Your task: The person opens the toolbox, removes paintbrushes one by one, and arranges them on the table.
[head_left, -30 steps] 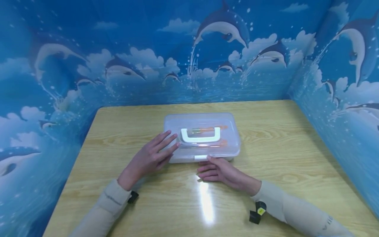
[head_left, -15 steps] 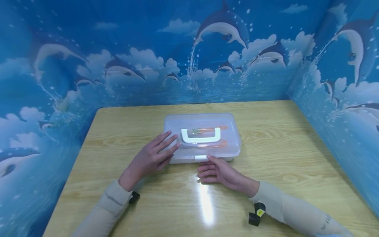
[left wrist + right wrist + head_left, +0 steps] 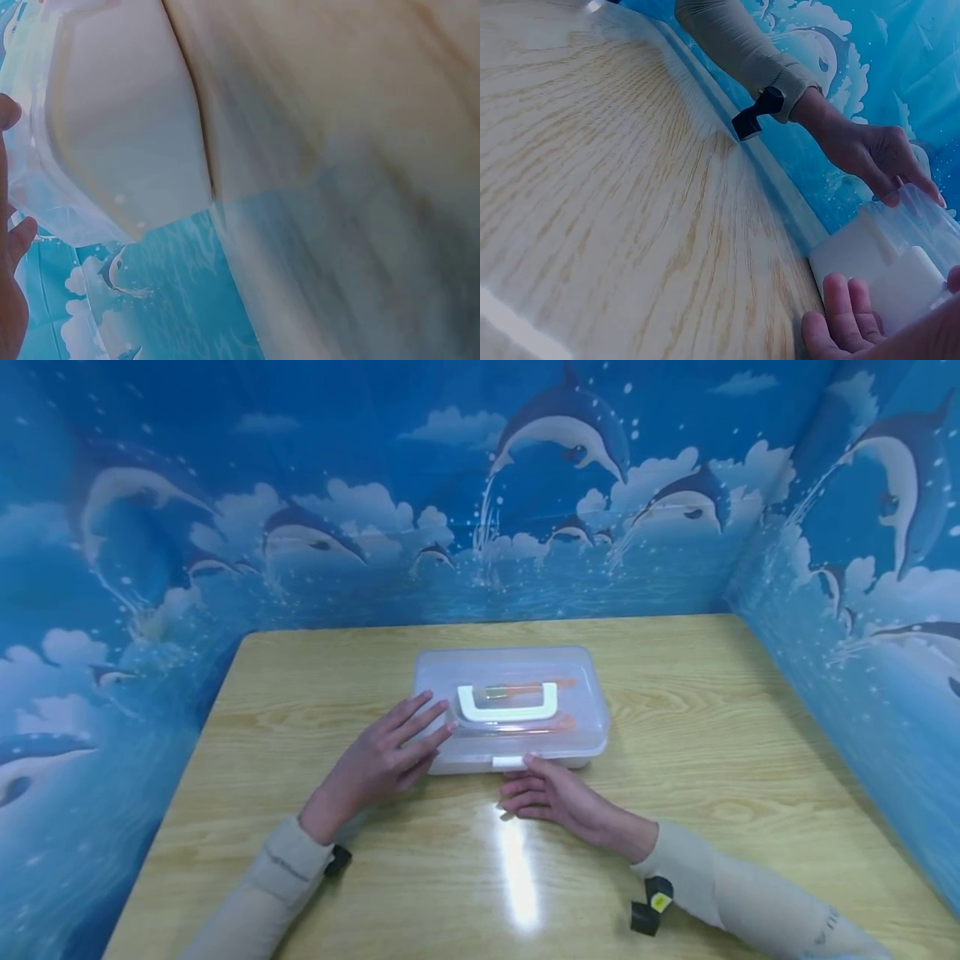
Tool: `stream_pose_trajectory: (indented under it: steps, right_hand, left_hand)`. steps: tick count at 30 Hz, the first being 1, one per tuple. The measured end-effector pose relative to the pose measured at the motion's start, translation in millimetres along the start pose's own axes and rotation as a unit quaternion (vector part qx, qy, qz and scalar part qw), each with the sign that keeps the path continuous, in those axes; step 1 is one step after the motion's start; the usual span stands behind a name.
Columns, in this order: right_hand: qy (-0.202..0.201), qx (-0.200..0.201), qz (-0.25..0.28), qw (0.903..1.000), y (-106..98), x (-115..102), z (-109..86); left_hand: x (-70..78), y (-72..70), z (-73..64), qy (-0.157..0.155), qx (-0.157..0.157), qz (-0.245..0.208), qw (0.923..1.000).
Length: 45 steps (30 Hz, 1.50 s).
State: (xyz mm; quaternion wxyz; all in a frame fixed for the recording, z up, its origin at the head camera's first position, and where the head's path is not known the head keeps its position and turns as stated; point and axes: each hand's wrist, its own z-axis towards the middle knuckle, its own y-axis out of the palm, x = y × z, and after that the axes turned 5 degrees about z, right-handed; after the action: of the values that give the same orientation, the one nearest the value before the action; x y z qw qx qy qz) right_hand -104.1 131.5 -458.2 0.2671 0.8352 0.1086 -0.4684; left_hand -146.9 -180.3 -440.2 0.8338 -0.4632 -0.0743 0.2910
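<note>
A clear plastic storage box (image 3: 585, 718) with a white carrying handle (image 3: 510, 713) sits on the table, lid down. Two orange-handled items (image 3: 517, 690), one apparently a brush, show through its lid. My left hand (image 3: 386, 752) spreads its fingers over the lid's left front corner, fingertips beside the handle. At the front edge, my right hand (image 3: 558, 793) has its thumb on the right end of the white latch (image 3: 508, 762). Its other fingers (image 3: 844, 307) lie loosely bent in front of the box, below the latch. In the right wrist view the latch stands out from the box wall.
The wood-grain table (image 3: 315, 677) reaches back to a blue backdrop (image 3: 360, 577) printed with dolphins, which also closes off both sides. Black wrist cameras (image 3: 651, 906) hang at the sleeves. A bright light reflection (image 3: 519, 877) lies on the tabletop in front.
The latch edge sits slightly lower under the right thumb than before. Both hands and the box otherwise keep nearly the same places.
</note>
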Motion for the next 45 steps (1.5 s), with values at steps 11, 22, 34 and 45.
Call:
stream_pose_trajectory:
  steps: [11, 22, 34, 45]
  right_hand:
    - [-0.025, -0.012, -0.044, 0.9987, -1, 2, -4.3]
    - [-0.069, -0.01, -0.09, 0.9935, -2, 6, -5.4]
    - [-0.115, 0.008, -0.263, 0.9578, -9, 4, -11.8]
    - [-0.151, 0.01, -0.343, 0.9268, -14, 6, -14.2]
  left_hand:
    - [1.2, 2.0, -0.4, -0.002, 0.013, -0.009, 0.9999]
    - [2.0, -0.5, 0.1, -0.01, 0.007, -0.014, 0.9998]
    - [1.8, -1.6, 0.5, -0.007, 0.001, -0.012, 0.9999]
    - [3.2, -2.4, 0.8, -0.011, -0.003, -0.014, 0.9998]
